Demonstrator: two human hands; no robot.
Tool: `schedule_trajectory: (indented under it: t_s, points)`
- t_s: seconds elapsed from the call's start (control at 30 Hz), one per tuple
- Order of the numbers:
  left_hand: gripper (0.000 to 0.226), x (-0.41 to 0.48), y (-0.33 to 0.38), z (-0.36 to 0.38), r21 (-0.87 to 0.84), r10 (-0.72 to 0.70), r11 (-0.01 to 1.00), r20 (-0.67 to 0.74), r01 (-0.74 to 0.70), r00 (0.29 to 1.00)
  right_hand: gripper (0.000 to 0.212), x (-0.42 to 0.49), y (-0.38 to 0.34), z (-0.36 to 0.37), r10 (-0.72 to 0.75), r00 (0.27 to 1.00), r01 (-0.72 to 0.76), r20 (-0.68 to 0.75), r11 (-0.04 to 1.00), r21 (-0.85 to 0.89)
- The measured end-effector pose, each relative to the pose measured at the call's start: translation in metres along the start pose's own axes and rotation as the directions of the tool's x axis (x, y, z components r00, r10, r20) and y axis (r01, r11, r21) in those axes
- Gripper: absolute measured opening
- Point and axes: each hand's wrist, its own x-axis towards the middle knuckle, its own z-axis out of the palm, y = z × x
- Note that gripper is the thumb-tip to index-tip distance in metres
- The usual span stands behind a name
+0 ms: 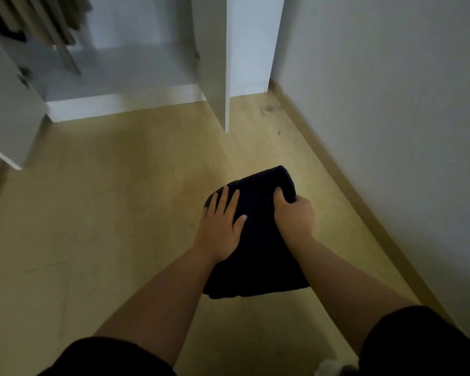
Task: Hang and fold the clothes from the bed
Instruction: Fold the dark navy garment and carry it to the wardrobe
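**Folded garment in hand, wardrobe ahead-left**

Status: the folded dark garment [258,240] is off the bed and held in the air over the floor [92,213], straight in front of me.

Left hand [223,221]: flat on top, fingers straight and spread, pressing the fold down.
Right hand [293,215]: gripping the right edge, thumb on top. Fingers probably curl under, but the underside is hidden.

Geometry: the garment's long axis runs away from me, with the rounded fold at the far end and the loose edge hanging near my body. The open wardrobe [120,71] sits ahead and left of both hands, well apart. Hanging clothes [38,23] fill its upper left. The left hand is nearer the opening; the right is on the wall [391,104] side.

Judgement: folding looks done, stowing is next. That needs a swing forward and left, fold end first. Risk: the grip is one-sided, so the stack could slump open if the flat hand lifts early.
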Motion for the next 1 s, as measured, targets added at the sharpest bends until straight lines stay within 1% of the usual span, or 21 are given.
schedule_trajectory:
  t_s: [0.13,0.27,0.37,0.57,0.63,0.73,0.8,0.87,0.93,1.0]
  points:
    - [0.058,0.017,-0.009,-0.034,-0.047,-0.070,0.996,0.030,0.071,0.997,0.048,0.011,-0.039,0.015,0.056,0.997,-0.056,0.050,0.998,-0.016]
    - [0.058,0.026,-0.003,-0.120,-0.075,-0.106,0.991,0.025,0.108,0.994,0.046,0.008,-0.119,0.000,0.114,0.990,-0.114,0.082,0.993,-0.011]
    - [0.058,0.029,0.006,-0.220,-0.094,-0.106,0.990,-0.010,0.104,0.994,0.047,-0.006,-0.211,-0.024,0.090,0.990,-0.091,0.106,0.996,0.005]
    - [0.059,0.027,0.027,-0.483,0.008,-0.010,1.000,-0.148,0.012,0.989,0.045,-0.058,-0.455,-0.082,-0.029,0.995,0.015,0.095,0.990,0.138]
    - [0.059,0.024,0.031,-0.563,0.072,0.064,0.996,-0.170,-0.052,0.983,0.046,-0.074,-0.526,-0.096,-0.030,0.995,0.013,0.092,0.985,0.174]
    - [0.059,0.023,0.030,-0.669,0.250,0.193,0.957,-0.171,-0.147,0.966,0.045,-0.096,-0.614,-0.115,-0.027,0.993,0.001,0.115,0.976,0.217]
    - [0.059,0.026,0.029,-0.726,0.312,0.221,0.938,-0.201,-0.151,0.954,0.045,-0.104,-0.663,-0.123,-0.038,0.989,-0.009,0.142,0.949,0.316]
    - [0.057,0.035,0.029,-0.771,0.301,0.208,0.946,-0.270,-0.123,0.940,0.043,-0.102,-0.706,-0.130,-0.059,0.987,-0.009,0.148,0.905,0.426]
    - [0.056,0.046,0.030,-0.803,0.282,0.209,0.953,-0.337,-0.113,0.918,0.041,-0.096,-0.742,-0.135,-0.101,0.987,0.029,0.125,0.876,0.482]
    - [0.055,0.062,0.030,-0.827,0.301,0.230,0.947,-0.385,-0.115,0.894,0.040,-0.086,-0.771,-0.138,-0.156,0.982,0.077,0.111,0.854,0.515]
